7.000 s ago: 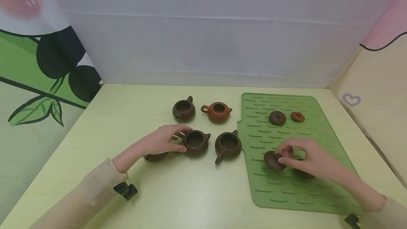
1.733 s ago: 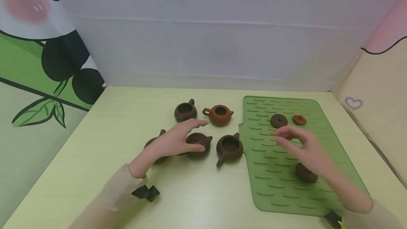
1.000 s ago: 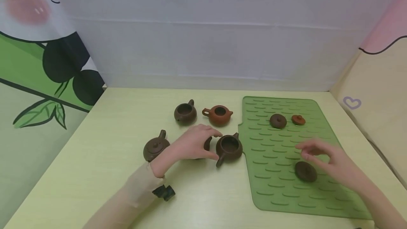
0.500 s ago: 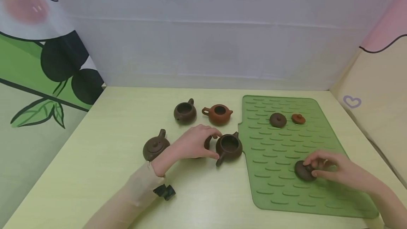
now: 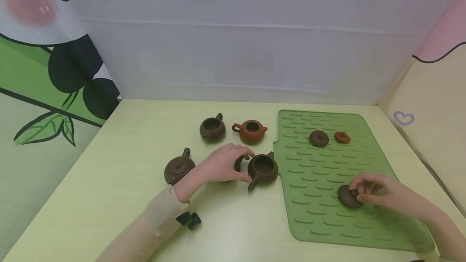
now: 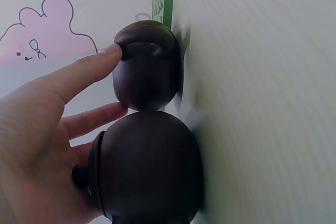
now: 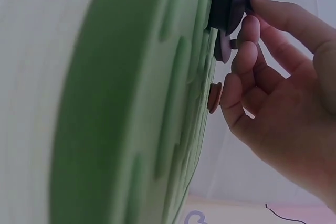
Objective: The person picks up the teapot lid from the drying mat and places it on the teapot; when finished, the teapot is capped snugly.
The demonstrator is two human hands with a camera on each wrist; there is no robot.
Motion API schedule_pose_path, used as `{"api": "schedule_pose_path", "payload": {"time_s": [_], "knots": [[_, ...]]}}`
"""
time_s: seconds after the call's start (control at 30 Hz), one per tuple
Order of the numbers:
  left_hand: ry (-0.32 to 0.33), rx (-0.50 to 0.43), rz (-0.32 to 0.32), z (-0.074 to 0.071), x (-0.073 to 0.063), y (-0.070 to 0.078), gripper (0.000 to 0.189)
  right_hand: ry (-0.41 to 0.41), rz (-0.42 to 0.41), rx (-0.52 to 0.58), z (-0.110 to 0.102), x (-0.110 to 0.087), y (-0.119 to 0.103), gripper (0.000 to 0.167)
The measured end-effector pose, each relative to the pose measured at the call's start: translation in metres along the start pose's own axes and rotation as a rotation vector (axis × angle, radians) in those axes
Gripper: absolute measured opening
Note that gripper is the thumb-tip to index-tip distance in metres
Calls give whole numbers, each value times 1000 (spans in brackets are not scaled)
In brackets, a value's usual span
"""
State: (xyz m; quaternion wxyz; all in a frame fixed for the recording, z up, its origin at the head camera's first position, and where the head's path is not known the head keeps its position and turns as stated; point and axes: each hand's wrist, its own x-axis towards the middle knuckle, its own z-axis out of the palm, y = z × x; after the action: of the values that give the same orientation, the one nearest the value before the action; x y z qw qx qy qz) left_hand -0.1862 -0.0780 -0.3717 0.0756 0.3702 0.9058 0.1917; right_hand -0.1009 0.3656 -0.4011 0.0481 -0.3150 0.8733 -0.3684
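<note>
We seem to be at the lid-fetching step: our right hand [image 5: 387, 195] pinches the knob of a dark lid [image 5: 347, 197], which sits near the right side of the green mat [image 5: 313, 213]. Our left hand [image 5: 223, 165], thumb and fingers spread, touches the uncovered dark teapot [image 5: 268, 177] on the desk [image 5: 233, 233], just right of a lidded teapot [image 6: 152, 171]. Next, we judge, calls for raising the lid straight up, carrying it left and settling it level in that opening while the left hand steadies the pot, its handle kept clear
</note>
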Motion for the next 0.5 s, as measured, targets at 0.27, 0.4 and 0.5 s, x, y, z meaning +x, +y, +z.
{"api": "schedule_pose_path", "payload": {"time_s": [0.27, 0.4, 0.5], "knots": [[-8, -1, -12, -2, -1, 2, 62, -6, 6, -19, -2, 10, -5, 31], [-9, -7, -17, -2, -1, 3, 62, 25, 46, -55, 0, 21, -15, 28], [-6, -10, -18, -2, -1, 3, 62, 42, 100, -61, 4, 31, -25, 24]]}}
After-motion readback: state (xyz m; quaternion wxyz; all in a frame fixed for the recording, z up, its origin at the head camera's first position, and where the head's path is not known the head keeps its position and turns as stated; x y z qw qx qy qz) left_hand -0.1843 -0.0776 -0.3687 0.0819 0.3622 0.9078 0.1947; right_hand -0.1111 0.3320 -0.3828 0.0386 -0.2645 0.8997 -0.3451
